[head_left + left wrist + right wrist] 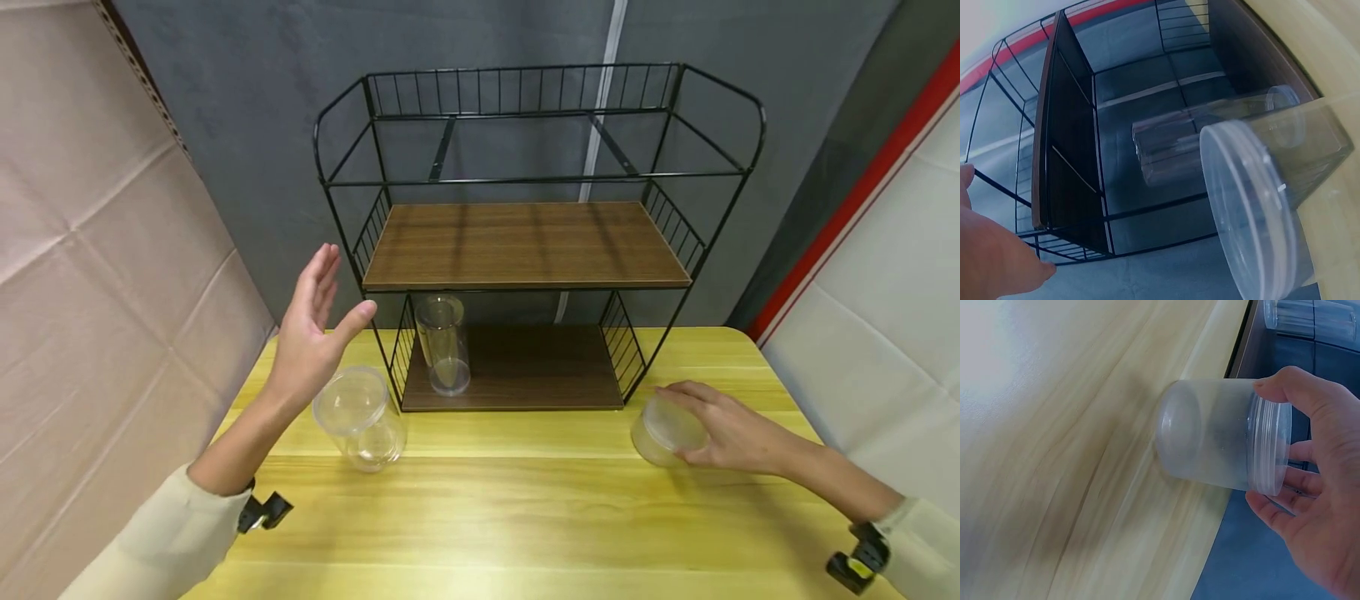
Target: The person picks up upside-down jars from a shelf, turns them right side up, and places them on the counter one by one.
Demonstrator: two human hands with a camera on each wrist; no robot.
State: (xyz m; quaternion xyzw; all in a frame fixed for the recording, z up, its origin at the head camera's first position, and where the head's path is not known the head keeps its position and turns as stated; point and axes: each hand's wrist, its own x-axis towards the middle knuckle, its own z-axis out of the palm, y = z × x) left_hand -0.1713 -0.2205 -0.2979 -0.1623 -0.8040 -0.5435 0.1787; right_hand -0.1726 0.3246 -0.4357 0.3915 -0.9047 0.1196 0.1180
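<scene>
My right hand (723,429) grips a frosted plastic jar (656,442) near the shelf's right front corner. In the right wrist view, thumb and fingers close around the jar's ridged lid (1266,447), and its base is close to the table. My left hand (311,337) is raised with fingers extended and thumb spread, holding nothing. Below it, a wide clear jar with a lid (360,421) stands on the table at the shelf's left front corner. A tall clear cylindrical container (442,346) stands upright on the lower shelf board (540,367), toward the left.
The black wire rack (528,179) stands at the table's back, with a brown middle board (525,246) and an open top frame. The yellow wood table (517,517) spreads in front. Pale panels (97,250) flank it, and a grey curtain (247,108) hangs behind.
</scene>
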